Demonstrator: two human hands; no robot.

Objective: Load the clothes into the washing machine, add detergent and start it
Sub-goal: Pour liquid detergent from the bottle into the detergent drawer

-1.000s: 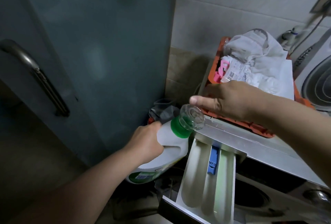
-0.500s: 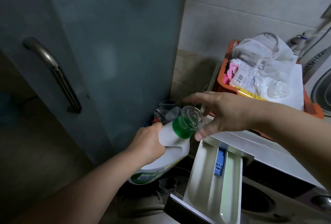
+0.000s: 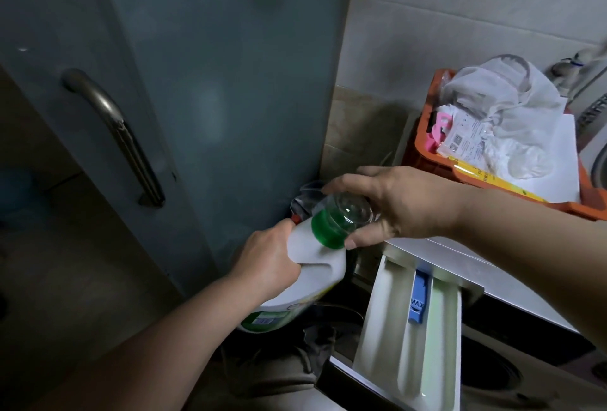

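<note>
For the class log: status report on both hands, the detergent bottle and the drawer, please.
Left hand grips detergent bottle. Right hand on clear cap, cap on. Detergent drawer open, nothing blocking.

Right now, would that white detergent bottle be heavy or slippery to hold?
The detergent bottle is probably fairly heavy: it looks large beside the left hand. Its smooth plastic could be slippery, though the moulded handle helps. Likely stiff, not fragile.

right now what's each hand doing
Left hand: grips the detergent bottle.
Right hand: fingers curled round the clear cap.
</note>
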